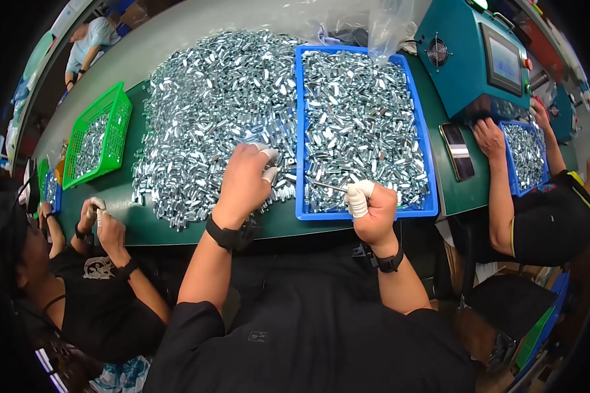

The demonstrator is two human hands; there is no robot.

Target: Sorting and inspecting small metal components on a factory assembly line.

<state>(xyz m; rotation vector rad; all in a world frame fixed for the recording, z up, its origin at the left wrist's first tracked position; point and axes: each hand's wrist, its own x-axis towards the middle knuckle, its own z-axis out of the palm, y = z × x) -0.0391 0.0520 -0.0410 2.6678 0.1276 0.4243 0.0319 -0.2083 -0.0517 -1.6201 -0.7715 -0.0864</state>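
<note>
My left hand [246, 180] reaches over the right edge of a big heap of small shiny metal pieces [210, 111] on the table. White covers wrap its thumb and a fingertip, which are apart; no held piece shows between them. My right hand [373, 206], also with white finger covers, is closed round a thin metal rod [328, 187]. The rod points left over the near edge of a blue tray [299, 131]. Similar small metal pieces [364, 118] fill that tray. Any piece on the rod's tip is too small to make out.
A green basket [121, 134] of metal pieces stands at left, near a co-worker's hands [105, 223]. On the right are a phone [457, 152], a teal machine with a screen [469, 62], and another person's hand [490, 139] by a smaller blue tray [514, 187]. Clear plastic [390, 29] lies behind the tray.
</note>
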